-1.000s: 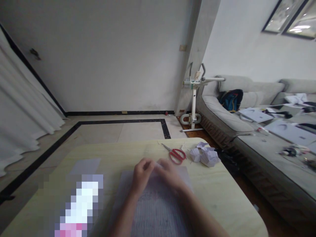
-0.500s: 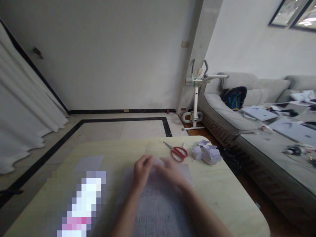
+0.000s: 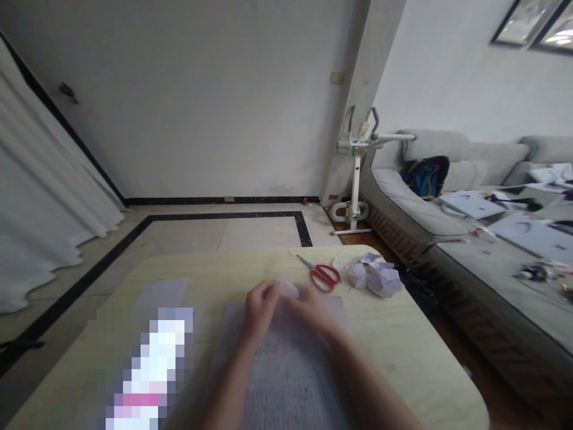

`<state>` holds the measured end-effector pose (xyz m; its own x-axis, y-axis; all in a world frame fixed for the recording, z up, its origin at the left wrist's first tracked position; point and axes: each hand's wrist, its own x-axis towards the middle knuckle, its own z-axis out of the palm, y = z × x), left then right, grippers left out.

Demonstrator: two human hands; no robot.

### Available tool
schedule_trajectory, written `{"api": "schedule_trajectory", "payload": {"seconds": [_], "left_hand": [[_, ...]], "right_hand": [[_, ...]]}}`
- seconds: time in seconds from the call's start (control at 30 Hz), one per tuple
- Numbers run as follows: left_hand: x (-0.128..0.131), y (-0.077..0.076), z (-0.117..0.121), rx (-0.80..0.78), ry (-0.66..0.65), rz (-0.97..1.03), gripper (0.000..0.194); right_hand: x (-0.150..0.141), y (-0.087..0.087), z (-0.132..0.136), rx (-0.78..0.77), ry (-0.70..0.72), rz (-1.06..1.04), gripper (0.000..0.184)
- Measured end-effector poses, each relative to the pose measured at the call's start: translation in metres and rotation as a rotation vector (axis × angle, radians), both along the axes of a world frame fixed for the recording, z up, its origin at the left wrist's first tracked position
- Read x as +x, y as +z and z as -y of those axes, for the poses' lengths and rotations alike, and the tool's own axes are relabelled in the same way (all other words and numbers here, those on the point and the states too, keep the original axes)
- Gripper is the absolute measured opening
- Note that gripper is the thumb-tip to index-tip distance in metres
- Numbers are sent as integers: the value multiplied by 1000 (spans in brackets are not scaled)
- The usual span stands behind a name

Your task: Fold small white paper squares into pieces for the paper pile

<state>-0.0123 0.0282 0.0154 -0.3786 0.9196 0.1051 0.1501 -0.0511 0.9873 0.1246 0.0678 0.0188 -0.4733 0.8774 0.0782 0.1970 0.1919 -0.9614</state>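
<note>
Between my two hands is a small piece of white paper [image 3: 286,289], its lower part hidden by the fingers. My left hand [image 3: 260,306] has its fingers closed on the paper's left side. From the right, my right hand [image 3: 308,306] pinches the same piece. Both are above the far part of a large sheet covered with writing [image 3: 286,382], which lies on the table under my forearms. Red-handled scissors [image 3: 324,276] lie just beyond my right hand, blades pointing away to the left.
Folded white paper shapes [image 3: 380,278] sit at the right far corner of the pale wooden table [image 3: 403,352]. A blank paper piece [image 3: 162,292] lies at left, with a pixelated bright object [image 3: 154,358] nearer me. A sofa [image 3: 483,280] stands to the right, beyond the table edge.
The white paper between my fingers shows a little more clearly and my right hand is less blurred. Both hands stay in nearly the same place. The view has shifted slightly.
</note>
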Motion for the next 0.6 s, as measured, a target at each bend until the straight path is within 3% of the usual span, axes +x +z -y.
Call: {"api": "schedule_trajectory", "payload": {"seconds": [0.2,0.4,0.53,0.6], "left_hand": [[1,-1,0,-36,-47,14,30],[-2,-3,-3,-44,9,29,31],[-4,-3,-4,-62,70,53,33],[-3,-3,-4,-59,49,77,35]], "right_hand": [[3,5,-3,0,89,26,18],[-3,-6,-1,74,-62,15,15],[-5,-15,-1,152,-122,-59,38],[-5,-15,-3,238,-104,-63,38]]}}
